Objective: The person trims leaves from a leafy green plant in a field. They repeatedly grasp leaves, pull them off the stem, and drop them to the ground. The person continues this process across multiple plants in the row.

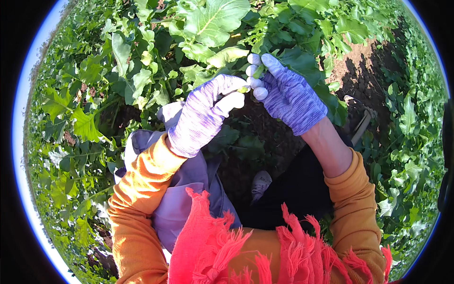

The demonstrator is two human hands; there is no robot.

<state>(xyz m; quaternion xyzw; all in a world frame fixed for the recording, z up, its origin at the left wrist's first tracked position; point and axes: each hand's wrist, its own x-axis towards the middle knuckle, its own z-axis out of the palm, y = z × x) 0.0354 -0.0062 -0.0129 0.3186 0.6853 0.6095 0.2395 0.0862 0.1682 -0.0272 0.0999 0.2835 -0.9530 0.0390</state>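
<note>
My left hand, in a purple and white knit glove, pinches a small yellow-green plant piece between thumb and fingertips. Close beside it, my right hand wears a matching glove. A small green leaf or stem piece lies between its thumb and curled fingers. Both hands are raised before me over leafy green plants with lobed leaves. Right behind the fingertips, a pale, curled leaf stands among them. A large broad leaf spreads above my left hand, sunlit.
Leafy crop plants surround me on both sides. Bare brown soil shows at the right, where a wooden-handled tool lies. Lavender-grey cloth hangs by my left arm. A shoe and red scarf fringe are below.
</note>
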